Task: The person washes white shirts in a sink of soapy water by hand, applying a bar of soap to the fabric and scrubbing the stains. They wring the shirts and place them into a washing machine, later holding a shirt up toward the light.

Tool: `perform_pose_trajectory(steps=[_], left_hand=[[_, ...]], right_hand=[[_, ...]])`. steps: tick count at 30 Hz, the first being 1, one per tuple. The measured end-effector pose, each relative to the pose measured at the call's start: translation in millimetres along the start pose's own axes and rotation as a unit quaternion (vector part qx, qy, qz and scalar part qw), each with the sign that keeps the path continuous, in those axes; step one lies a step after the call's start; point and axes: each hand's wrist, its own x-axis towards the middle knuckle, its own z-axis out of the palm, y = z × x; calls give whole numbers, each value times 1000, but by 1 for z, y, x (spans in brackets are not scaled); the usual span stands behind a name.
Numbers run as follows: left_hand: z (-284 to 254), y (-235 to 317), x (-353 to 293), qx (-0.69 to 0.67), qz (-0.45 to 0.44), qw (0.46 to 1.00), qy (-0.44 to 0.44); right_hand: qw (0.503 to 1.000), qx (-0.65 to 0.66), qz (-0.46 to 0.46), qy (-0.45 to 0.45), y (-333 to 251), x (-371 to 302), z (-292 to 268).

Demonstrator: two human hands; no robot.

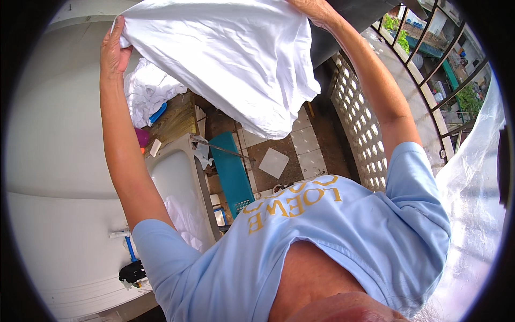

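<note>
A large white cloth (pixel 225 59) is spread out in the air in front of me, with soft folds down its right side. Its left corner is pinched between the thumb and fingers of my left hand (pixel 115 51). At the top edge of the view my right hand (pixel 310 9) grips the cloth's other upper end; its fingertips are cut off or hidden. The lower edge hangs loose above the floor. Behind the cloth, near my left forearm, lies a crumpled heap of white fabric (pixel 147 91).
At left, a sink basin (pixel 174 166) has white fabric in it, beside a wooden board (pixel 177 115). A tap with a blue hose (pixel 130 247) sits on the wall. A teal board (pixel 230 166) lies on the tiled floor. Perforated blocks (pixel 357 112) and window bars (pixel 432 70) line the right.
</note>
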Motion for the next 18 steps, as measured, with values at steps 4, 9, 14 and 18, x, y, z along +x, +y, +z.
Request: perform_pose_trajectory(steps=[4, 9, 14, 18], left_hand=[[-23, 32, 28, 2, 43, 999, 28], [-7, 38, 56, 4, 39, 998, 40], [-138, 88, 37, 57, -91, 994, 36], [-173, 57, -21, 31, -49, 979, 193]], right_hand=[[945, -50, 136, -293, 70, -103, 32], [838, -194, 336, -384, 130, -160, 6], [954, -127, 158, -219, 86, -131, -3], [991, -38, 49, -116, 25, -130, -20]])
